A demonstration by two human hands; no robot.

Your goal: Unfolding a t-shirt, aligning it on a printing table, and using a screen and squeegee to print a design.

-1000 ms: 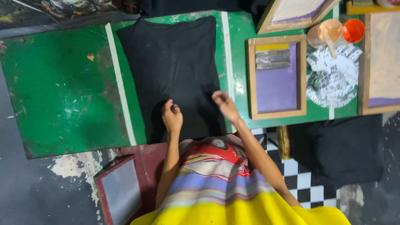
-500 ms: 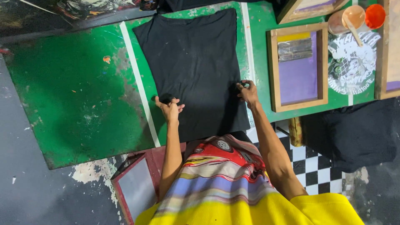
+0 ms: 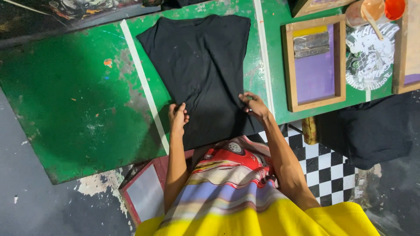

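Observation:
A black T-shirt [image 3: 203, 70] lies spread flat on the green table [image 3: 74, 100], its near end hanging over the front edge. My left hand [image 3: 178, 118] rests on the shirt's left edge, fingers pressed on the cloth. My right hand [image 3: 253, 106] pinches the shirt's right edge near a white tape line [image 3: 264, 52]. Both forearms reach out from my striped, yellow-hemmed top.
A wooden-framed printing screen [image 3: 315, 65] with purple mesh lies to the right. Beyond it stand a printed white sheet [image 3: 372, 57] and orange cups [image 3: 380, 8]. Dark cloth [image 3: 372, 131] hangs off the table's right. A red-framed screen [image 3: 146, 196] leans on the floor below.
The view has shifted, so the table appears to slide right. My hands have moved slightly nearer along the shirt's side edges, the right one now pinching the cloth.

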